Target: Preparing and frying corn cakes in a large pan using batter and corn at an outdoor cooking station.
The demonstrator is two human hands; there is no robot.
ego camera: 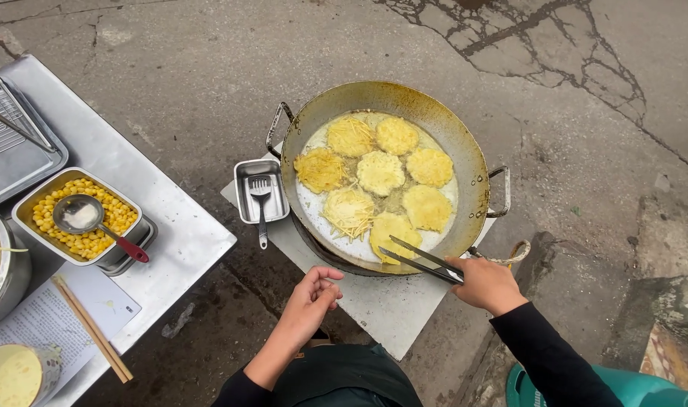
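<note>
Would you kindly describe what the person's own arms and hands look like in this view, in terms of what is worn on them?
Both hands are bare: no gloves, rings or watch show on the left hand or the right hand. Each arm wears a long, close-fitting black sleeve. The right sleeve ends at the wrist, while the left sleeve is pushed up, leaving the forearm uncovered. No markings are visible on either sleeve.

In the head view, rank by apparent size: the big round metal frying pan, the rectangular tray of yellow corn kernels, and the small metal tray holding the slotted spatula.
1. Round metal frying pan, clearly largest.
2. Rectangular tray of yellow corn kernels.
3. Small metal tray with the slotted spatula, smallest.
</note>
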